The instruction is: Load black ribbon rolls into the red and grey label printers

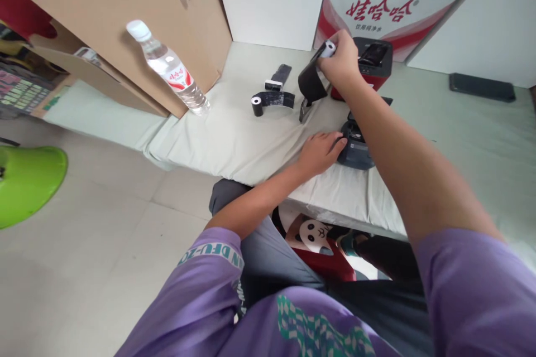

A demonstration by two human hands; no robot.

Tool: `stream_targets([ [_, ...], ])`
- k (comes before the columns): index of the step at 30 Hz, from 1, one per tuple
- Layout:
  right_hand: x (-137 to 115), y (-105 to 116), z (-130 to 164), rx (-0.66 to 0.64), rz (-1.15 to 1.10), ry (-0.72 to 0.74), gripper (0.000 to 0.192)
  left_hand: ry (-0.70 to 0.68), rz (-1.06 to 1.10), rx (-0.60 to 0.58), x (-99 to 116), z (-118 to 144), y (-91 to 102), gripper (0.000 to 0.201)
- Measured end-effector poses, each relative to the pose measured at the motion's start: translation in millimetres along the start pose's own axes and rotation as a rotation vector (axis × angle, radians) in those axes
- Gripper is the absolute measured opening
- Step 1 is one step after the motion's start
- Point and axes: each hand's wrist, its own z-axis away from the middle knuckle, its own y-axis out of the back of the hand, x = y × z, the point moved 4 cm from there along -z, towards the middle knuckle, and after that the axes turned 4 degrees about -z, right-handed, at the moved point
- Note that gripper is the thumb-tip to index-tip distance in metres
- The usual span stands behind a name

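Black ribbon-like material is wound on a roll (328, 49) with a pale end, and in the head view the right hand (343, 60) grasps this roll, its fingers closed around it above the table (234, 142). From the roll a wide black strip (312, 81) hangs loose, below and to the left of these fingers. The left hand (320, 152) rests low on the cloth, and its thumb and fingertips touch the near left edge of a dark device (355, 152); whether they clasp it or only steady it, I cannot tell. This device seems to be open at the top, but the right forearm covers a part of it.

Just behind the right fingers stands a red and black device (382, 70). Left of them, well apart, lie a smaller black roll (257, 107) with its strip pulled out and a small white-and-black piece (273, 85). Farther left stands a water bottle (180, 77); far to the right lies a black phone-like slab (481, 87).

The work looks, in my judgement, only partly done: the roll is already raised in the grasp, but it is not seated in either device, and its strip is not wound up.
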Motion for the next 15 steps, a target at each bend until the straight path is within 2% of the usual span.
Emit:
stream_targets([
  [4,-1,-25,-10,-0.049,0.022,0.082,0.042,-0.007,-0.019,-0.014,-1,-1,0.1,0.049],
  [7,10,-42,-18,-0.121,0.206,0.002,0.027,0.001,-0.037,-0.041,0,-2,1.4,0.049],
  [12,23,-58,-24,-0.193,0.462,-0.154,0.047,0.005,-0.070,-0.075,2,-1,4.1,0.044],
  [15,36,-65,-27,-0.279,0.498,-0.276,0.045,0.015,-0.075,-0.083,1,-1,4.2,0.042],
])
